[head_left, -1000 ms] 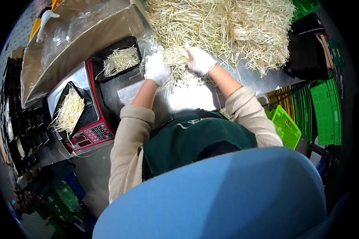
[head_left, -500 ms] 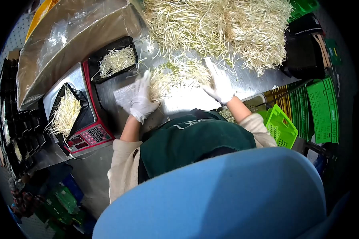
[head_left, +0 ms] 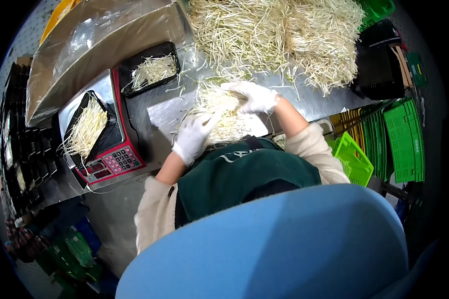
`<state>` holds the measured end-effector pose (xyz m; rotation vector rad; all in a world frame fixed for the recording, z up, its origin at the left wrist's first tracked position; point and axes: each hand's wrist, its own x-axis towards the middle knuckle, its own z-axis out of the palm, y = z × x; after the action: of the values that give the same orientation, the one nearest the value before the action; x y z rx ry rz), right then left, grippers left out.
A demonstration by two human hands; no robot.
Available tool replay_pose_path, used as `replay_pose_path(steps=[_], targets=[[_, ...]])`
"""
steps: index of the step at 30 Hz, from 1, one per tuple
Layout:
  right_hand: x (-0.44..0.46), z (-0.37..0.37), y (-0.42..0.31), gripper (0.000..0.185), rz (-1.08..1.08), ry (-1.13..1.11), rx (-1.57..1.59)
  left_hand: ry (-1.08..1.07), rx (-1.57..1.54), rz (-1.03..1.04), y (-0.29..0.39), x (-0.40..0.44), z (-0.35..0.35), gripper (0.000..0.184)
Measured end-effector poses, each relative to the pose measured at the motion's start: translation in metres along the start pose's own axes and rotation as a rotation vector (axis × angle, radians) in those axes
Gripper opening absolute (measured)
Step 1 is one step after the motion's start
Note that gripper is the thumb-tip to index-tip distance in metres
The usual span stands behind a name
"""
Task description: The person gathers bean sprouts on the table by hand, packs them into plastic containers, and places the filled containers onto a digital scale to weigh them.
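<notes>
Both hands wear white gloves and touch a small heap of bean sprouts [head_left: 218,107] at the table's near edge. My left hand [head_left: 193,135] lies at the heap's lower left, its fingers apart against the sprouts. At the upper right, my right hand [head_left: 253,96] curves over the heap with its fingers closed on sprouts. A large pile of sprouts [head_left: 279,35] lies beyond. To the left, a red scale [head_left: 120,160] carries a tilted black tray of sprouts [head_left: 89,130]. Another black tray [head_left: 174,49] with sprouts sits beside the scale.
A plastic-lined carton [head_left: 105,42] stands at the upper left, with stacked black trays [head_left: 32,149] at the far left. Green crates [head_left: 404,142] and a black container [head_left: 381,74] are on the right. Part of a person in a checked sleeve [head_left: 25,239] shows at the lower left.
My hands pulled the small heap away from the large pile toward me. They spread apart at its sides, then came back together on it. The other person's gloved hand at the upper left has left view.
</notes>
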<state>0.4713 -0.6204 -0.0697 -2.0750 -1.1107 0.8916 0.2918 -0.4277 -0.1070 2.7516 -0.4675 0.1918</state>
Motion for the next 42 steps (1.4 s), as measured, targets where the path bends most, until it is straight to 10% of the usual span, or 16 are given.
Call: replay_pose_path(steps=[9,17,23,27,33,37,42], targets=[[-0.005,0.092,-0.001,0.119,-0.158,0.322,-0.497,0.02,-0.022,-0.08,-0.026,0.045,0.022,0.11],[-0.002,0.046,0.007,0.095,0.1,0.239,-0.334,-0.166,-0.062,-0.32,-0.037,0.059,0.04,0.08],[-0.009,0.023,-0.01,0.08,-0.257,0.464,-0.258,0.15,-0.116,-0.275,-0.012,0.054,-0.008,0.065],[-0.019,-0.01,-0.016,0.065,0.173,0.151,-0.663,-0.04,0.01,-0.31,-0.048,0.029,0.009,0.063],[-0.03,-0.02,-0.003,0.053,-0.011,0.373,-0.112,-0.126,0.2,-0.071,-0.011,0.008,-0.012,0.064],[0.002,0.008,0.008,0.082,0.08,-0.027,-0.186,0.034,0.14,-0.032,-0.012,0.015,0.011,0.068],[-0.01,0.003,0.033,0.108,-0.015,0.177,0.027,-0.103,-0.038,-0.27,-0.012,-0.011,-0.013,0.058]])
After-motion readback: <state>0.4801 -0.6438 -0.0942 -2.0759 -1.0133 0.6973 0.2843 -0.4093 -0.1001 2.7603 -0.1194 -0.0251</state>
